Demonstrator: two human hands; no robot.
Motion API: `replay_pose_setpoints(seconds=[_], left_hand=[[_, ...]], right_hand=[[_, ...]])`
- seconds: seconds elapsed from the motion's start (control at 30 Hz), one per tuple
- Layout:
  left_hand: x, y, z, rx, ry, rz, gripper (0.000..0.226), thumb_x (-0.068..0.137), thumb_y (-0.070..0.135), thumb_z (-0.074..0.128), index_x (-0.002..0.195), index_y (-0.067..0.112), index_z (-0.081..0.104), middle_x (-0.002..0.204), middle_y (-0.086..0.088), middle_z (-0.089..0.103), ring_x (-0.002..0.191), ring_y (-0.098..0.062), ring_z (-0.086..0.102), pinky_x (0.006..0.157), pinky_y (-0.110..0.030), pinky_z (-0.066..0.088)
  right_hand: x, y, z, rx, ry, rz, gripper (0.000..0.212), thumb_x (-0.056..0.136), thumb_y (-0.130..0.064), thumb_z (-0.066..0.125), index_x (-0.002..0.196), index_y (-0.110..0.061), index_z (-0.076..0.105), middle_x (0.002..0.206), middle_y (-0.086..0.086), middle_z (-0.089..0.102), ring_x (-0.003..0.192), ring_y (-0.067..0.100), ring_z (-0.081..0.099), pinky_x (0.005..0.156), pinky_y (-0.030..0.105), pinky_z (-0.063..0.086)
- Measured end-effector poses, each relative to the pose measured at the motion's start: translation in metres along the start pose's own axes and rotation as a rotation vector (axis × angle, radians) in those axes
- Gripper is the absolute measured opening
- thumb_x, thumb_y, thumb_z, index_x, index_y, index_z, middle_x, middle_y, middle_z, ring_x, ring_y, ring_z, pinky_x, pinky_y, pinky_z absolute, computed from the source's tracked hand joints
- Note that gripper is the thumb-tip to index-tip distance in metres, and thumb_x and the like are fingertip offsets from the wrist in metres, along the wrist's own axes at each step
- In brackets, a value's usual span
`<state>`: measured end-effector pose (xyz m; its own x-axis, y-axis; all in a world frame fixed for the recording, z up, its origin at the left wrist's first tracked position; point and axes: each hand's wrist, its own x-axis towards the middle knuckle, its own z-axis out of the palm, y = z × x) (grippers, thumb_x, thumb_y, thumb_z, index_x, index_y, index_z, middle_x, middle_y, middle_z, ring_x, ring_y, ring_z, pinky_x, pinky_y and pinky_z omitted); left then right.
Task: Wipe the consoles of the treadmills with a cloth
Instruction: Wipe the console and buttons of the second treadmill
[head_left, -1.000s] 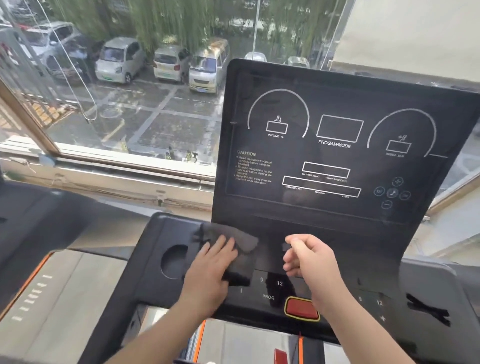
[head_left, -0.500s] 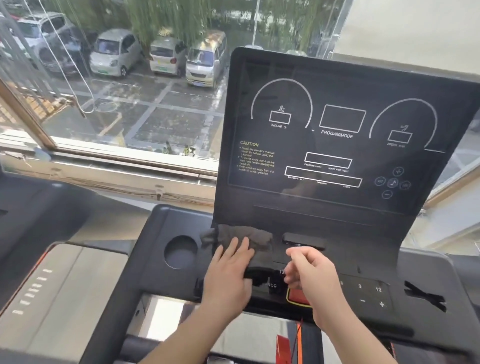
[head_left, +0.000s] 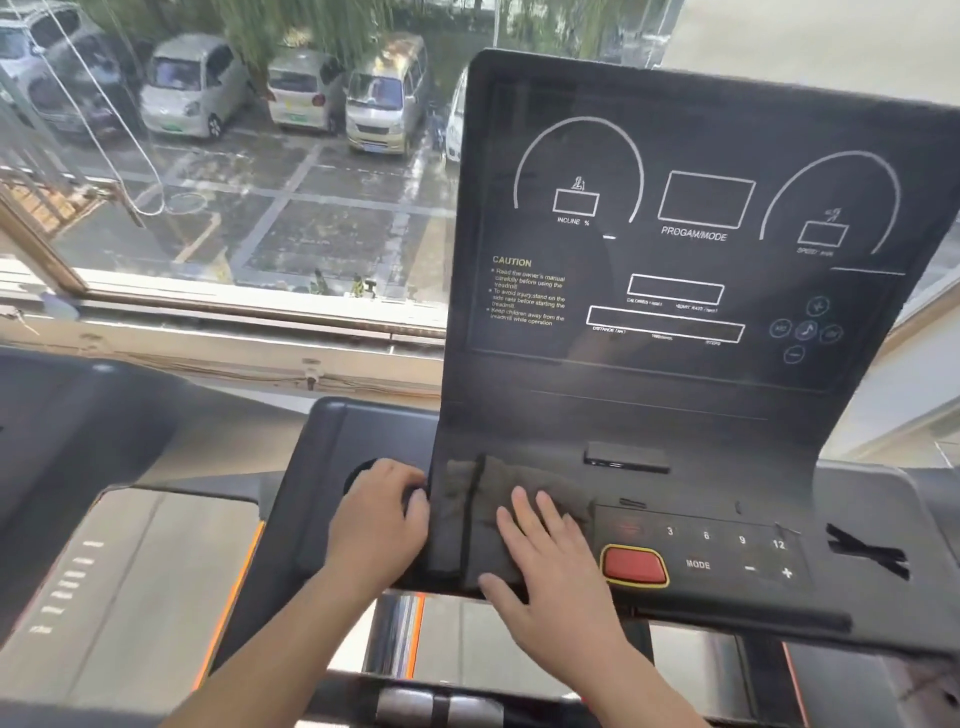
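Console (head_left: 675, 260) right edge cut off; round-button icons (head_left: 805, 330) blurred.

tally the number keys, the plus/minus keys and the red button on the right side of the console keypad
number keys (3, 6, 9, 12): 4
plus/minus keys (minus, plus): 2
red button: 1
total: 7
The cloth and both hands cover the left part of the keypad, so any keys there are not counted.

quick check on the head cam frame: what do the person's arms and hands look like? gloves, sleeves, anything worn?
Both are bare. The left hand and right hand have no gloves, and no rings or markings show on the fingers. Both forearms are uncovered down to the bottom edge of the frame: no sleeves, watch or wristband in view. No cables or sensors are attached.
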<state>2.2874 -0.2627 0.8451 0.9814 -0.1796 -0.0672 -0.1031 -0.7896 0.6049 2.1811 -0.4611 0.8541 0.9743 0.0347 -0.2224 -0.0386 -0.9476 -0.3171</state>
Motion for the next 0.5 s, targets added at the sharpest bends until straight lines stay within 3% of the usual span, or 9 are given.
replay_pose_setpoints(seconds=[0.07, 0.1, 0.17, 0.23, 0.3, 0.4, 0.5], left_hand=[[-0.004, -0.013, 0.01, 0.012, 0.003, 0.007, 0.015, 0.099, 0.028, 0.057, 0.111, 0.033, 0.063, 0.098, 0.017, 0.063, 0.087, -0.004, 0.061, 0.067, -0.012, 0.039], [-0.006, -0.015, 0.012, 0.024, 0.03, 0.026, 0.012, 0.1, 0.027, 0.055, 0.108, 0.032, 0.063, 0.092, 0.017, 0.063, 0.081, -0.004, 0.06, 0.065, -0.014, 0.04], [-0.008, -0.016, 0.015, 0.024, 0.067, 0.04, 0.01, 0.1, 0.026, 0.053, 0.1, 0.033, 0.061, 0.083, 0.017, 0.061, 0.073, -0.004, 0.058, 0.062, -0.018, 0.044], [-0.008, -0.017, 0.014, 0.0, 0.064, 0.037, 0.009, 0.1, 0.026, 0.054, 0.099, 0.033, 0.06, 0.082, 0.017, 0.061, 0.072, -0.005, 0.058, 0.062, -0.017, 0.043], [-0.008, -0.019, 0.013, -0.034, 0.056, 0.036, 0.009, 0.098, 0.025, 0.055, 0.097, 0.033, 0.059, 0.08, 0.018, 0.06, 0.07, -0.006, 0.057, 0.06, -0.014, 0.038], [-0.008, -0.018, 0.012, -0.051, 0.057, 0.046, 0.013, 0.094, 0.024, 0.054, 0.091, 0.036, 0.052, 0.075, 0.02, 0.054, 0.067, -0.007, 0.054, 0.058, -0.018, 0.038], [-0.005, -0.022, 0.014, -0.037, 0.052, 0.039, 0.011, 0.092, 0.022, 0.055, 0.094, 0.033, 0.054, 0.078, 0.018, 0.055, 0.069, -0.007, 0.053, 0.059, -0.014, 0.034]], right_hand=[[0.001, -0.005, 0.01, -0.069, 0.009, 0.013, 0.074, 0.097, -0.067, 0.038, 0.156, -0.024, 0.047, 0.17, 0.0, 0.031, 0.157, 0.028, 0.028, 0.125, 0.042, 0.013], [0.002, -0.006, 0.015, -0.083, 0.018, 0.01, 0.073, 0.097, -0.068, 0.04, 0.156, -0.025, 0.048, 0.169, 0.0, 0.033, 0.156, 0.026, 0.028, 0.122, 0.043, 0.014], [0.009, -0.006, 0.014, -0.086, 0.024, -0.008, 0.075, 0.099, -0.071, 0.033, 0.161, -0.028, 0.038, 0.173, -0.004, 0.02, 0.16, 0.02, 0.013, 0.125, 0.041, 0.008], [0.031, -0.004, 0.003, -0.111, 0.026, -0.022, 0.079, 0.097, -0.074, 0.017, 0.166, -0.035, 0.016, 0.173, -0.012, -0.008, 0.159, 0.012, -0.013, 0.13, 0.038, -0.001], [0.059, -0.01, -0.006, -0.133, 0.025, -0.014, 0.078, 0.097, -0.073, 0.011, 0.167, -0.038, -0.001, 0.169, -0.015, -0.025, 0.156, 0.011, -0.026, 0.131, 0.042, -0.004], [0.079, -0.024, -0.008, -0.138, 0.07, 0.018, 0.08, 0.1, -0.074, 0.015, 0.167, -0.036, -0.008, 0.17, -0.011, -0.028, 0.157, 0.015, -0.029, 0.129, 0.042, -0.011], [0.065, -0.025, -0.004, -0.146, 0.029, 0.004, 0.094, 0.09, -0.088, 0.009, 0.167, -0.035, -0.003, 0.172, -0.01, -0.022, 0.157, 0.014, -0.026, 0.13, 0.042, -0.009]])
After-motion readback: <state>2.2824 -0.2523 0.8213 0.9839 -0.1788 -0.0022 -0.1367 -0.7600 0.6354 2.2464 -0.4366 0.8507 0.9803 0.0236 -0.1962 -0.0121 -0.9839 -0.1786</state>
